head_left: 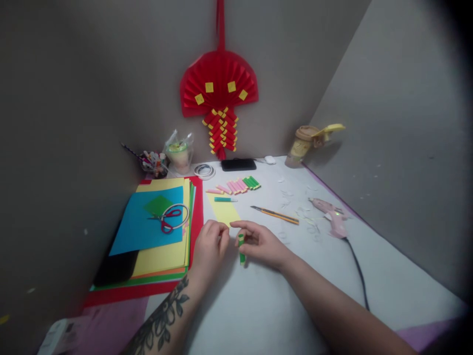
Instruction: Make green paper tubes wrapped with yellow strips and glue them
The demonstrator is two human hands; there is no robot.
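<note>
My right hand (262,244) holds a small green paper tube (242,250) with a pale yellow band at its end, upright between thumb and fingers, its index finger stretched to the left. Beside it, my left hand (212,241) is closed with curled fingertips; what they pinch, if anything, is hidden. A yellow paper strip (224,209) lies just beyond both hands. At its far end are a teal glue tube or pen (225,199), a row of pink paper tubes (237,186) and several green paper tubes (252,183). An orange craft knife (275,215) rests right of the strip.
On the left are stacked coloured paper sheets (158,261) with red-handled scissors (172,219) and a tape ring (187,212). At right lies a pink glue gun (332,214) with a cable. A phone (238,164), cup (301,143) and red paper fan (220,74) are farther back.
</note>
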